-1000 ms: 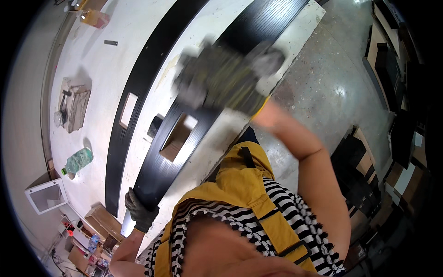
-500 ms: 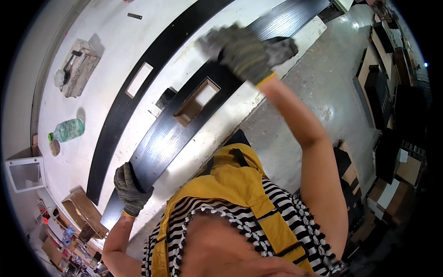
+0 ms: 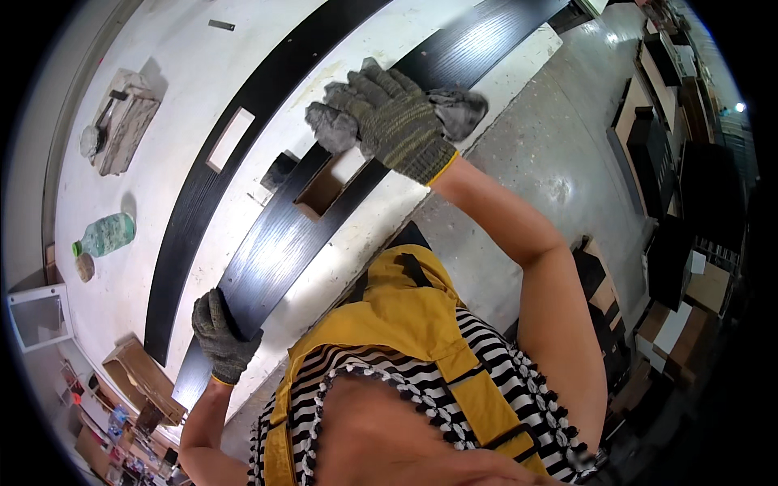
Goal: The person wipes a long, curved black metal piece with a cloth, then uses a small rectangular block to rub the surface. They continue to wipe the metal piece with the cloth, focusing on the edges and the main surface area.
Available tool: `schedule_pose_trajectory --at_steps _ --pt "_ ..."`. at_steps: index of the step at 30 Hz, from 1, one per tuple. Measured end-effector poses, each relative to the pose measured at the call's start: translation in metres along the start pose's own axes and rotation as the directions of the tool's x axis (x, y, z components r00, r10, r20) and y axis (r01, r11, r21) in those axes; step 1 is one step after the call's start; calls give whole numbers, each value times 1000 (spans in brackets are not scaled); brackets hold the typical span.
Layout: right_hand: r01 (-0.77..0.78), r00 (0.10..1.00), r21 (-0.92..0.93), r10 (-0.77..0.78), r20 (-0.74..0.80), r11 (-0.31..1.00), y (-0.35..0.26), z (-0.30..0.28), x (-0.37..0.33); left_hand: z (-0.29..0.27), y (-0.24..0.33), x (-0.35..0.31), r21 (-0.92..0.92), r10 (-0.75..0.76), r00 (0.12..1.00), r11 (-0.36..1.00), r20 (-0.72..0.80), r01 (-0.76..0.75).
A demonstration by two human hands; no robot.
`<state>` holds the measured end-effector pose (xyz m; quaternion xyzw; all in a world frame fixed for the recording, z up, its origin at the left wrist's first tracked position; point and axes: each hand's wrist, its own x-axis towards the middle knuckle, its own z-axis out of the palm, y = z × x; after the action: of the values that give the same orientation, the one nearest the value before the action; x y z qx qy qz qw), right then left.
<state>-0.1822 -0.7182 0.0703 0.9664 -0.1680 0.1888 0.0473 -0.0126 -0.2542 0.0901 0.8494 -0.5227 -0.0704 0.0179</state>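
One long black board (image 3: 267, 255) lies slantwise along our side of the white surface (image 3: 174, 162), with a rectangular hole cut through it, and a second black board (image 3: 182, 223) lies beyond it, apart, with a hole of its own. Our gloved left hand (image 3: 220, 338) is clamped across the long black board close to its lower end, fingers over the far edge and thumb at the near one. Our right hand (image 3: 397, 121), gloved too, lies flat with its fingers stretched out and slightly apart, on a grey cloth (image 3: 460, 112) that sticks out on both sides of it; the cloth lies across the long black board at the upper end of the hole. Between the two boards we see a small black thing (image 3: 279, 172), near the hole. Further left on the surface we have a green-capped bottle (image 3: 109, 235), a whitish block (image 3: 134, 134) with a tool (image 3: 103, 118) lying on it, and a small metal strip (image 3: 221, 25); a brown box (image 3: 142, 377) sits near the boards' lower ends
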Motion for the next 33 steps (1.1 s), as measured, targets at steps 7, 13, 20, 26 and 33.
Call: schedule_pose_trajectory --at_steps 7,13,20,26,33 --pt "-368 911 -13 363 193 930 183 -26 46 -2 -3 2 8 41 998 999 -40 -41" --pt "-197 961 57 204 -189 979 189 45 16 -3 2 4 23 21 999 1000 -27 -20" --pt "180 983 132 -184 20 975 -75 -6 -54 -2 4 6 21 26 999 999 -26 -25" --pt "-83 993 252 60 99 964 113 2 -24 -6 3 0 13 -8 999 1000 -37 9" --pt "-158 983 66 163 -82 985 64 16 -33 -4 0 -1 12 42 998 999 -55 -42"
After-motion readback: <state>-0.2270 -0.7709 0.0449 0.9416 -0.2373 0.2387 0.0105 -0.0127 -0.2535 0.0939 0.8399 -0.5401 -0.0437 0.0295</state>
